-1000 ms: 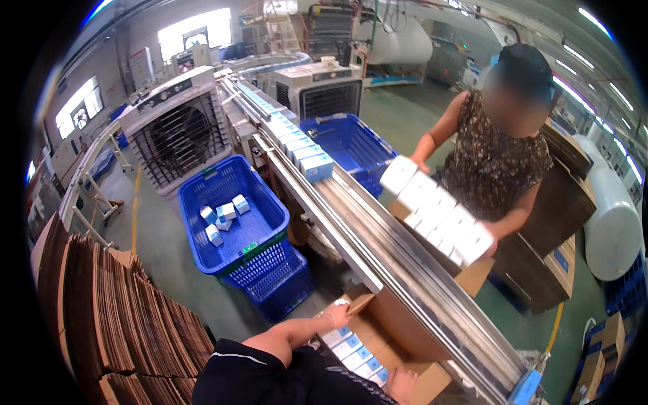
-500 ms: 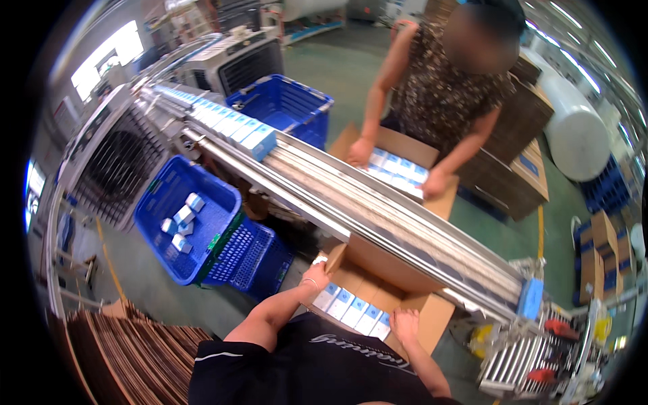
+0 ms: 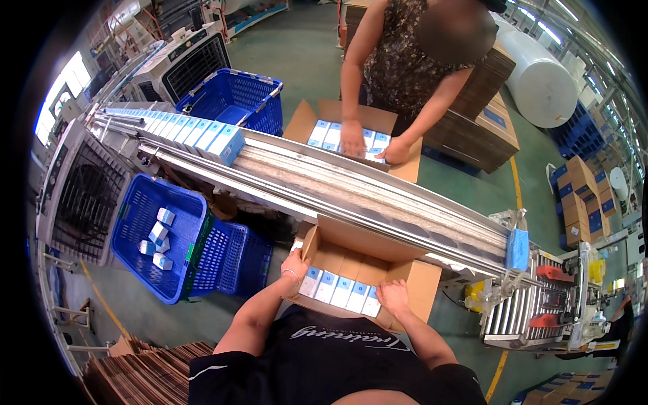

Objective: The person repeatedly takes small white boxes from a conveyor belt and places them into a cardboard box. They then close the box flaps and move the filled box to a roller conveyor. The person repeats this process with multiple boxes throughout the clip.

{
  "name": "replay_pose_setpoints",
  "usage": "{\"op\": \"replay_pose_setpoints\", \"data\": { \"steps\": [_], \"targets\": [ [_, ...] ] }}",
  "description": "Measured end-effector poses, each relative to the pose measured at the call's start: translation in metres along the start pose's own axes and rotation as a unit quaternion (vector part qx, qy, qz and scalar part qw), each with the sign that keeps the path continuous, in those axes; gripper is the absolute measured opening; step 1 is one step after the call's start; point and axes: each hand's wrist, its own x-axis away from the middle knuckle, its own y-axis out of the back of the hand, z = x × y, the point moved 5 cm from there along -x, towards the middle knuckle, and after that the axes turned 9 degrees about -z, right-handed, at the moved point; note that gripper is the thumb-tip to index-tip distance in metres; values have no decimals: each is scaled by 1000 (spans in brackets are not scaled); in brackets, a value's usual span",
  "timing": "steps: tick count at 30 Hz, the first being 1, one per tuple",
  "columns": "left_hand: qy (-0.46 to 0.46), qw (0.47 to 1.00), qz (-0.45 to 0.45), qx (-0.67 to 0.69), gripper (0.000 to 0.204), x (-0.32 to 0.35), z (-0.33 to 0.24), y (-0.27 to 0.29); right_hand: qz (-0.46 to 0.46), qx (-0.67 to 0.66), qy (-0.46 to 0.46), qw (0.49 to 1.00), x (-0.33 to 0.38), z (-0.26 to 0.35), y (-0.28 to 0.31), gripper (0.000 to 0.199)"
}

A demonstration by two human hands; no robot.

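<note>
An open cardboard carton (image 3: 420, 283) lies in front of me against the conveyor's near side. One row of white-and-blue small boxes (image 3: 341, 293) lines its near side, while the bare cardboard bottom shows behind them. My left hand (image 3: 295, 263) is closed over the carton's left wall, with a pale thing partly hidden just beyond the fingers. At the row's right end, my right hand (image 3: 393, 295) has its fingers curled over the carton's right wall.
A conveyor (image 3: 324, 182) crosses diagonally, with a line of small boxes (image 3: 223, 143) at its left. Blue baskets (image 3: 162, 236) stand left, one holding several loose boxes. Opposite, a co-worker's hands (image 3: 352, 138) are in another filled carton (image 3: 358, 115). Flattened cardboard (image 3: 145, 374) is stacked lower left.
The view has shifted, and both my hands stay at the carton's sides. The co-worker's left-hand-side hand has moved from the carton's edge onto the boxes inside.
</note>
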Motion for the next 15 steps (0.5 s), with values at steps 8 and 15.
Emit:
{"op": "replay_pose_setpoints", "data": {
  "steps": [8,15],
  "targets": [
    [-5,1000,-5,12,50,-4,6,-9,2,-302,-92,949,-33,1,9,16],
    [-31,999,-13,-23,52,-2,4,-3,-230,-359,-54,903,-137,59,171,15]
  ]
}}
